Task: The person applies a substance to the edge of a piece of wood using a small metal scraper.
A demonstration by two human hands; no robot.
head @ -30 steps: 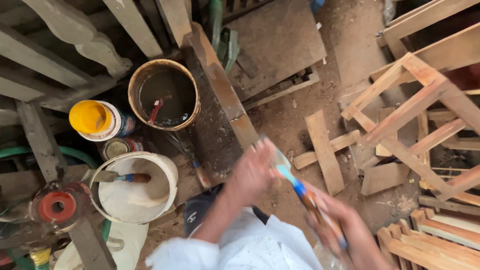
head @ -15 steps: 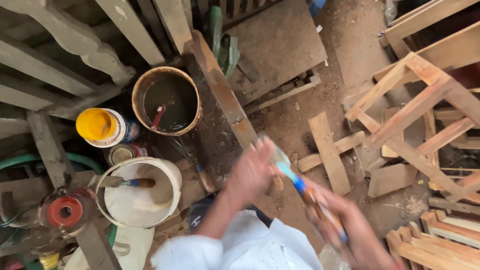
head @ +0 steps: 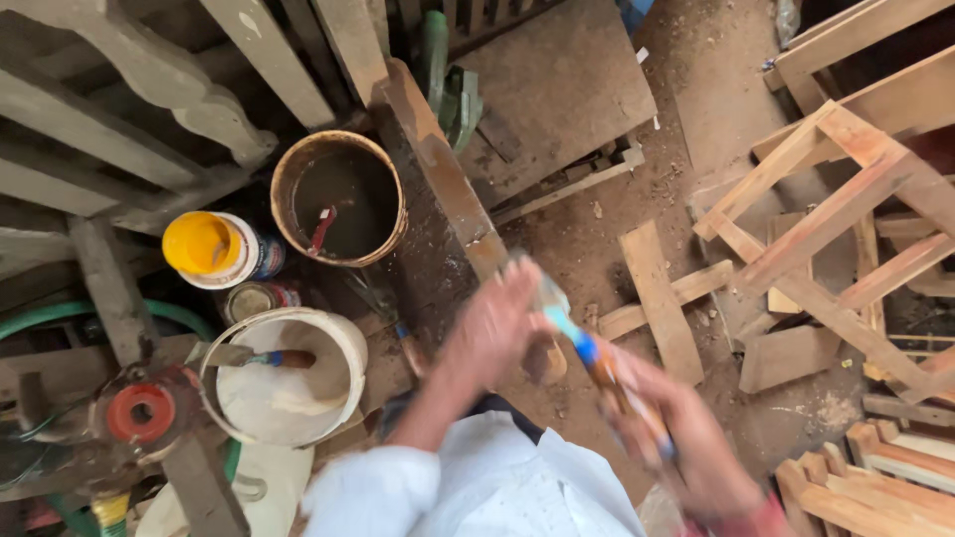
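My right hand (head: 686, 447) grips a paintbrush (head: 597, 358) with a blue and orange handle; its pale bristles point up toward my left hand (head: 497, 323). My left hand hovers blurred over the bristle end and a dark wooden plank (head: 438, 179) that runs away from me; whether it grips anything is hidden by blur. A white cloth (head: 477, 487) lies over my lap below both hands.
A brown bucket (head: 338, 194) with dark liquid and a red stick stands left of the plank. Below it are a white bucket (head: 288, 373) with a scraper across it, a yellow-lidded can (head: 214, 249) and a small tin (head: 254, 298). Bare wooden frames (head: 836, 199) and offcuts lie right.
The view has shifted slightly, so the buckets sit further right and lower. Both hands stay together at the brush, blurred with small movement.
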